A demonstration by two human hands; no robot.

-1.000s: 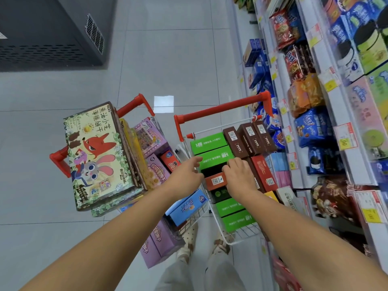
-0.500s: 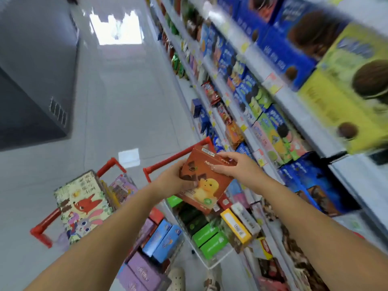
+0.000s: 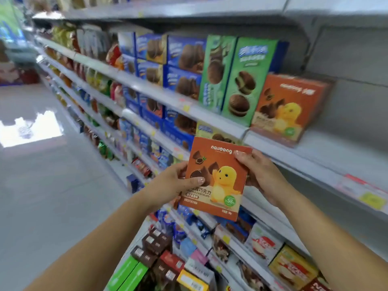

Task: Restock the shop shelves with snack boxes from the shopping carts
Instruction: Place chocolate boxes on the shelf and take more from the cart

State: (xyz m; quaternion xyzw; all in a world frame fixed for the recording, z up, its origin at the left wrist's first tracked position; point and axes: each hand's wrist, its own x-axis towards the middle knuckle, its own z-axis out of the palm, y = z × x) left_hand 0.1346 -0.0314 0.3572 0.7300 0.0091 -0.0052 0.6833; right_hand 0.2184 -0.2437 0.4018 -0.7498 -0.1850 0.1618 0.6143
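I hold an orange chocolate box with a yellow cartoon duck upright in front of the shelves. My left hand grips its left edge, thumb across the front. My right hand grips its right edge near the top corner. A matching orange box stands on the upper shelf, to the right of green pie boxes. Bare shelf lies right of that box. The cart's boxes, green, brown, red and yellow, show at the bottom below my arms.
Blue cookie boxes and snack bags fill the shelves running away to the left. Lower shelves hold yellow and white boxes. The grey tiled aisle floor stretches along the left.
I have lifted the orange box from above the cart up to shelf height and turned it upright. My view has swung from the cart to the shelves.
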